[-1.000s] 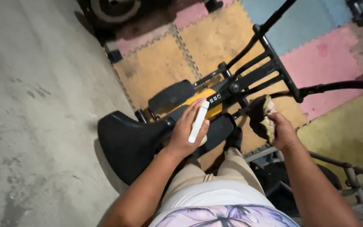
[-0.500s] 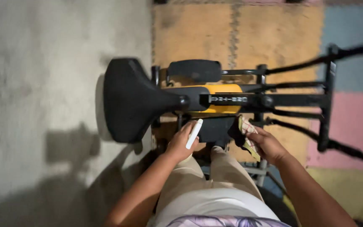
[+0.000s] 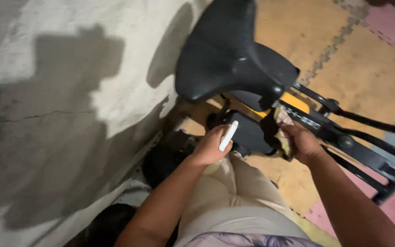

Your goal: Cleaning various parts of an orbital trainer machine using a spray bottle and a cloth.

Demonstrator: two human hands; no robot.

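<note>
Below the black saddle (image 3: 229, 55) of the exercise bike, the view has swung since a moment ago, putting both hands closer to the frame; the right hand (image 3: 303, 142) clamps a crumpled cloth (image 3: 280, 130) against the black pedal (image 3: 250, 135), while the left hand (image 3: 209, 145) grips a slim white tube (image 3: 228, 135), wrists bent downward

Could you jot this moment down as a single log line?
left hand: holds white stick | right hand: grips rag on pedal | saddle: above | floor: foam mats
</note>
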